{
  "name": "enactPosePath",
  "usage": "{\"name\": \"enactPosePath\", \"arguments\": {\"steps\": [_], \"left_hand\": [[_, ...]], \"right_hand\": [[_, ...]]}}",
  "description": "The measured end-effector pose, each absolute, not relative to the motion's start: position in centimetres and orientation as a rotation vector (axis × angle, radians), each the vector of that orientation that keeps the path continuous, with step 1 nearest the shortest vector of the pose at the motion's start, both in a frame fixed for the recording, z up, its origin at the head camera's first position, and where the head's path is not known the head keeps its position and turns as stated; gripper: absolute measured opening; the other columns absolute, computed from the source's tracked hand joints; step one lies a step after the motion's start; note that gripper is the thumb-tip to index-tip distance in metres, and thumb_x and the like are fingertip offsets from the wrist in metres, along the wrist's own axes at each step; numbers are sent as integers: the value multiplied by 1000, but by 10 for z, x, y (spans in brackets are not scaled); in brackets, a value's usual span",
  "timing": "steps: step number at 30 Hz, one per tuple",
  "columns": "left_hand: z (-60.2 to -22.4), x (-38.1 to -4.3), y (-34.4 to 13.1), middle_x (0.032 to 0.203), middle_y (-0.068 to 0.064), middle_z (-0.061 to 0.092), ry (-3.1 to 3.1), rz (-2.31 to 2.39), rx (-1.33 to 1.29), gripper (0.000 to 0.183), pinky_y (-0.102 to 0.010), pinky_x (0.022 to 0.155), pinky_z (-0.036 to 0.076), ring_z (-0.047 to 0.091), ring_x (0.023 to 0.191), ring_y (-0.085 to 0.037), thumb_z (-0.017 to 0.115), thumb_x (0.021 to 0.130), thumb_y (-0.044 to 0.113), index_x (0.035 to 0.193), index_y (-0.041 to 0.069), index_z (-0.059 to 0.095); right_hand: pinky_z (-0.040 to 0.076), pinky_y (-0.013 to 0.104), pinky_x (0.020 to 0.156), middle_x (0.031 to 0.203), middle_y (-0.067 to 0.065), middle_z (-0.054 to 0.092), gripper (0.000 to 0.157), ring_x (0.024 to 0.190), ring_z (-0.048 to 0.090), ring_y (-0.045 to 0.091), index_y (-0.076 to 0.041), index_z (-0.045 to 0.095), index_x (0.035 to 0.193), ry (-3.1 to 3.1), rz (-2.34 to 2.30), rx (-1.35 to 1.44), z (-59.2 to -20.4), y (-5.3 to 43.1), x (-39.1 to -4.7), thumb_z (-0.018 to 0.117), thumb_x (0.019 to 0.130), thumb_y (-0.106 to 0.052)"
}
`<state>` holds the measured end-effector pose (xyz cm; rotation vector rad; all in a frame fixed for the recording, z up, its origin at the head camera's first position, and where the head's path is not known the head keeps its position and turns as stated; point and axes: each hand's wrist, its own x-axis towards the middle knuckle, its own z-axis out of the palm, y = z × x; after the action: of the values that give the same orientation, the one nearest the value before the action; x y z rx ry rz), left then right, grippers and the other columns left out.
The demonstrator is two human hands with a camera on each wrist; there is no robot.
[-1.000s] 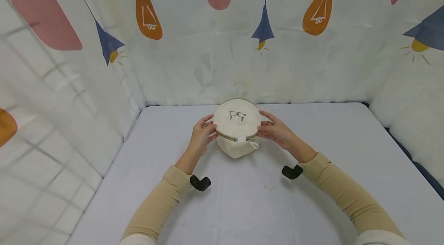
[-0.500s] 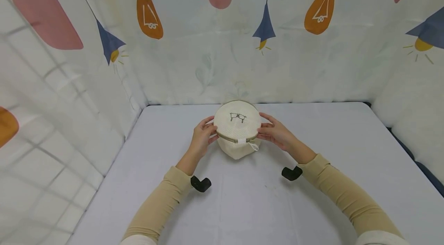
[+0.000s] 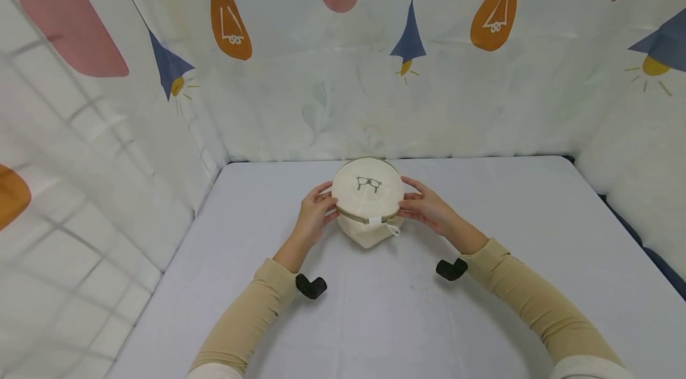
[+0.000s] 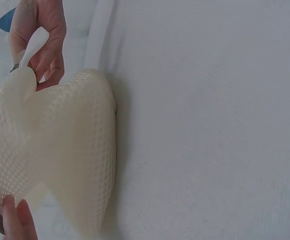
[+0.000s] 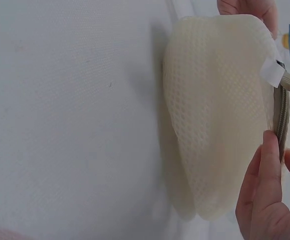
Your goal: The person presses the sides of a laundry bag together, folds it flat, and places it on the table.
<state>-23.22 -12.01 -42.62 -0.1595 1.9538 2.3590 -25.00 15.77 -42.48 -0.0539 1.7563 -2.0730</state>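
Note:
A cream mesh laundry bag (image 3: 367,194), round on top with a dark line drawing on its lid, stands on the table between both hands. My left hand (image 3: 313,215) grips the left side of its rim, with fingertips (image 4: 17,217) against the mesh. On the opposite side my right hand (image 3: 429,207) pinches the rim, thumb and fingers on either side of the zipper (image 5: 283,117). A white tag (image 5: 272,73) and a zipper pull (image 5: 288,81) show in the right wrist view. The mesh sides sag into folds below the rim.
A white cloth covers the table (image 3: 391,319). Behind its back edge hangs a white curtain (image 3: 343,99) printed with lamps and bulbs, and more cloth encloses both sides. A black wrist mount (image 3: 311,287) sits by the left cuff, another black mount (image 3: 452,270) by the right.
The bag's round lid has shifted slightly down and toward me, both hands moving with it. The grip on the rim looks the same.

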Motion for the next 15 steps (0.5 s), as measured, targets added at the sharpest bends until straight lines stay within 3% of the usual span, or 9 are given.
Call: {"name": "enactPosePath", "arguments": {"steps": [15], "left_hand": [[-431, -233, -121, 134, -19, 57, 1938, 2321, -205, 52, -23, 75, 57, 62, 91, -13, 55, 99, -6, 150, 3, 46]], "right_hand": [[58, 29, 86, 109, 9, 53, 78, 87, 65, 13, -9, 16, 165, 1795, -2033, -86, -436, 158, -249, 55, 100, 9]]}}
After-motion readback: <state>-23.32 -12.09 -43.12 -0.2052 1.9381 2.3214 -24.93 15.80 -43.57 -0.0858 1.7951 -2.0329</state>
